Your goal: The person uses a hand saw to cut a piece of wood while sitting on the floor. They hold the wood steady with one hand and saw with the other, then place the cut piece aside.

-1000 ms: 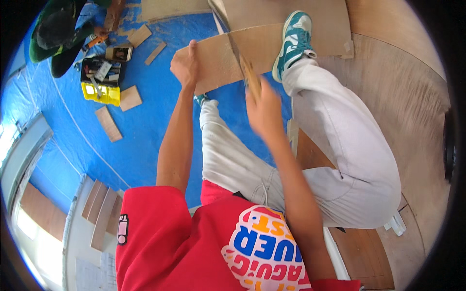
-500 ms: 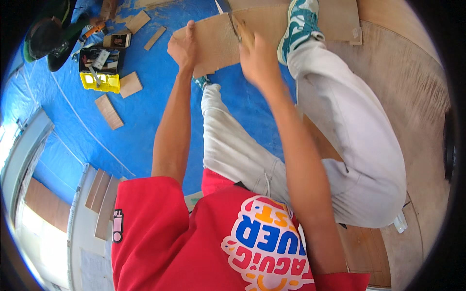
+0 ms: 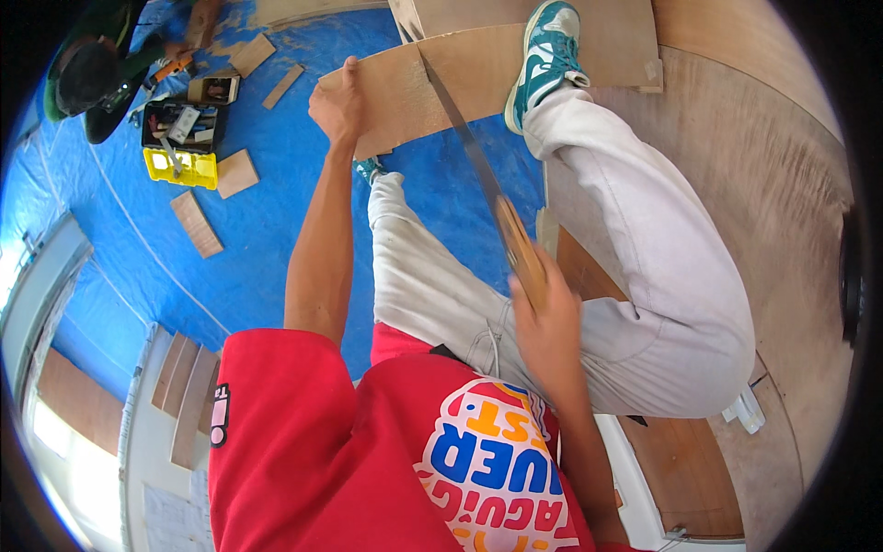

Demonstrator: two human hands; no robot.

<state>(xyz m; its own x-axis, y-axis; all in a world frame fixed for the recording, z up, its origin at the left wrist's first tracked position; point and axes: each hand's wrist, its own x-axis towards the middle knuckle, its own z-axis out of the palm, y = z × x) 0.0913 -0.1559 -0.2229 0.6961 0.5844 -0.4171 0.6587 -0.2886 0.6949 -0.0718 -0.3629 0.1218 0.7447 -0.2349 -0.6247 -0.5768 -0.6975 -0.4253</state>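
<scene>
A wooden board (image 3: 395,99) lies across the top middle, its right part under my shoe (image 3: 550,60). My left hand (image 3: 338,109) is closed on the board's left end, thumb on top. A handsaw (image 3: 476,158) with a wooden handle slants from the board toward me. My right hand (image 3: 550,322) is wrapped round that handle, close to my waist, slightly blurred. The blade's far end meets the board between my left hand and my shoe, at a dark line running in from the far edge.
A blue sheet (image 3: 276,248) covers the floor at left, with wood offcuts (image 3: 196,224) scattered on it. There stands a black and yellow toolbox (image 3: 181,167) with tools. At far left a co-worker (image 3: 97,74) bends near an orange tool (image 3: 171,69). Large plywood sheets (image 3: 727,156) lie at right.
My right hand has drawn the handsaw back from the board toward my waist, so much more of the blade shows. My left hand still grips the board; the whole view has shifted slightly.
</scene>
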